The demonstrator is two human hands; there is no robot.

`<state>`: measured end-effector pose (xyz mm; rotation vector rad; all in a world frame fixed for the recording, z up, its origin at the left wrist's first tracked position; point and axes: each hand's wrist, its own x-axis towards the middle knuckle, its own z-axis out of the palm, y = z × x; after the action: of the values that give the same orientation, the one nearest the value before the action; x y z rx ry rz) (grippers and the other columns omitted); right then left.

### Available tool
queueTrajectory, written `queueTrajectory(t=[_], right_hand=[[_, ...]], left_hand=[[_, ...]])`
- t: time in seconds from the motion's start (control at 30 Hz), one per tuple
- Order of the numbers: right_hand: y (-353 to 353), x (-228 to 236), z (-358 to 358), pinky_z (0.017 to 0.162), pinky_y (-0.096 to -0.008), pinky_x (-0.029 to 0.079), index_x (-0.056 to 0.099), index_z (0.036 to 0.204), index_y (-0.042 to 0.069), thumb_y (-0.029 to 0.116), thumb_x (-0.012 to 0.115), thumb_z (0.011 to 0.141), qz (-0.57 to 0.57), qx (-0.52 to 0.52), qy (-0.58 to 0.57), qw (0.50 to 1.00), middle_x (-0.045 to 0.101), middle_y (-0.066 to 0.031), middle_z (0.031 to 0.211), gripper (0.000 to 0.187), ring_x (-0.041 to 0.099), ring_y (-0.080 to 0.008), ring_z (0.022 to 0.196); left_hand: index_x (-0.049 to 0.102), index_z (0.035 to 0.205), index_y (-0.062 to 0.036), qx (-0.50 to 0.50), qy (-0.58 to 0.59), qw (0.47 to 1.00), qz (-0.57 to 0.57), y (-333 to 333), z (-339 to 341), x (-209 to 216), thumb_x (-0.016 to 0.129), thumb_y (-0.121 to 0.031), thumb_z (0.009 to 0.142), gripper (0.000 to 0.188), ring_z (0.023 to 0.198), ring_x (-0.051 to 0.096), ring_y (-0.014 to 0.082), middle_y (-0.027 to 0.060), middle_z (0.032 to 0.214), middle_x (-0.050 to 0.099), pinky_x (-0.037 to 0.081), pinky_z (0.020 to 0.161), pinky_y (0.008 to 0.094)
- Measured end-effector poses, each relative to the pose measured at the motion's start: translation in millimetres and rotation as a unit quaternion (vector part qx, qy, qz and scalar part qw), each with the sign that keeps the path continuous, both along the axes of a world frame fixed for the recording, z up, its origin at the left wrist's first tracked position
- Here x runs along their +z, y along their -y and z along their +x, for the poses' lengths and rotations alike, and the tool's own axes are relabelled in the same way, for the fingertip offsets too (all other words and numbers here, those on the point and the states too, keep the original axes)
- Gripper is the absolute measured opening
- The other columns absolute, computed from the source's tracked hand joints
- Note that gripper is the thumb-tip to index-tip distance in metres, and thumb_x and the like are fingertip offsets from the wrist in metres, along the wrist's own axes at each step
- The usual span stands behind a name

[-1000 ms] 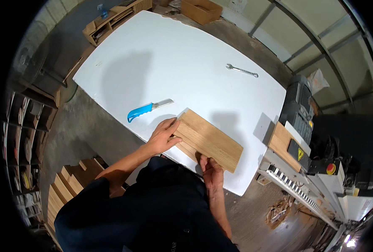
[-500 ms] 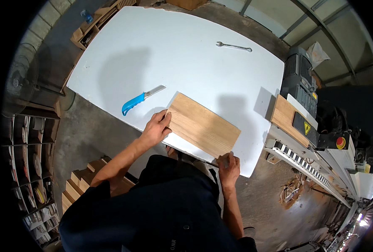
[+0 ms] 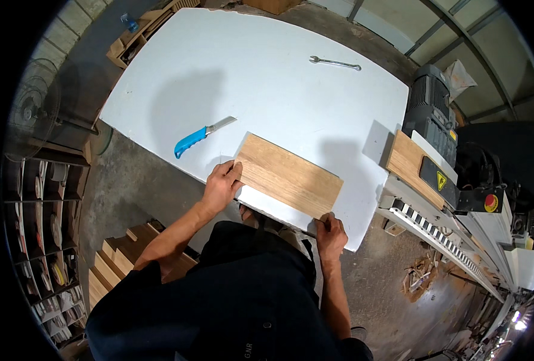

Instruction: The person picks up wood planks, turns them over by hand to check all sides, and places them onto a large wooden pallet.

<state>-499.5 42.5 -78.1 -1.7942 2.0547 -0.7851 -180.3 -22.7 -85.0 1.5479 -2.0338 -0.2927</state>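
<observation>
A rectangular light-brown wooden board (image 3: 288, 176) lies at a slant near the front edge of the white tabletop (image 3: 261, 72). My left hand (image 3: 222, 182) grips its left end, fingers closed at the edge. At the board's near right corner, my right hand (image 3: 331, 234) pinches the wood between thumb and fingers. Just left of the board rests a blue-handled utility knife (image 3: 193, 142), its blade out and pointing to the far right. A metal combination wrench (image 3: 335, 63) lies by the far right of the tabletop, apart from both hands.
Right of the table stands a machine with a grey motor (image 3: 428, 99), a wooden panel (image 3: 417, 168) and a red button (image 3: 491, 203). Stacked wood pieces (image 3: 113, 259) sit at lower left, near a dark shelf rack (image 3: 44, 234). A fan (image 3: 31, 111) stands farther left; wood scraps (image 3: 419, 277) lie on the floor.
The board has turned slightly and its near edge has shifted away from the table's front edge. Both hands moved with it, still holding its ends. Knife and wrench stay in place.
</observation>
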Motion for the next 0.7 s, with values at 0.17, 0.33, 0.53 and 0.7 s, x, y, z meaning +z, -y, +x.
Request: queueTrajectory(t=[0.17, 0.33, 0.53, 0.7], right_hand=[[3.5, 2.3, -15.1, 0.065, -0.0375, 0.052, 0.066, 0.092, 0.009, 0.017, 0.075, 0.074, 0.063, 0.027, 0.046, 0.997, 0.065, -0.0139, 0.081, 0.021, 0.064, -0.0313, 0.074], [62.4, -2.1, -63.1, 0.063, -0.0248, 0.047, 0.064, 0.105, 0.001, 0.027, 0.072, 0.085, 0.058, -0.137, 0.437, 0.887, 0.063, -0.0031, 0.085, 0.033, 0.060, -0.0117, 0.074], [158.3, 16.8, -99.7, 0.071, -0.0318, 0.052, 0.057, 0.101, 0.005, 0.044, 0.060, 0.091, -0.026, -0.231, 0.751, 0.618, 0.062, -0.0051, 0.087, 0.040, 0.061, -0.0201, 0.081], [166.1, -7.6, -110.6, 0.067, -0.0315, 0.054, 0.056, 0.103, 0.000, 0.026, 0.059, 0.094, -0.060, -0.232, 0.762, 0.601, 0.059, -0.0072, 0.082, 0.028, 0.059, -0.0184, 0.075]], left_hand=[[0.058, 0.118, 0.0020, -0.009, 0.014, 1.000, 0.013, -0.9, 0.7, 7.6, 0.075, -0.008, 0.069, 0.052, 0.096, 0.057, 0.0373, 0.0205, 0.112, 0.059, 0.050, 0.082, 0.0420], [0.059, 0.119, -0.0011, -0.005, -0.001, 1.000, -0.001, -5.1, 4.8, 0.2, 0.076, -0.008, 0.069, 0.053, 0.098, 0.057, 0.0369, 0.0199, 0.113, 0.059, 0.050, 0.083, 0.0413], [0.060, 0.119, -0.0037, -0.001, -0.013, 0.999, 0.033, -1.5, 0.8, 27.3, 0.081, -0.014, 0.067, 0.057, 0.108, 0.054, 0.0365, 0.0208, 0.117, 0.057, 0.047, 0.091, 0.0409], [0.058, 0.124, -0.0031, -0.063, -0.160, 0.980, 0.098, -1.1, -37.3, 50.9, 0.071, -0.020, 0.083, 0.046, 0.110, 0.055, 0.0330, 0.0208, 0.119, 0.058, 0.047, 0.094, 0.0392]])
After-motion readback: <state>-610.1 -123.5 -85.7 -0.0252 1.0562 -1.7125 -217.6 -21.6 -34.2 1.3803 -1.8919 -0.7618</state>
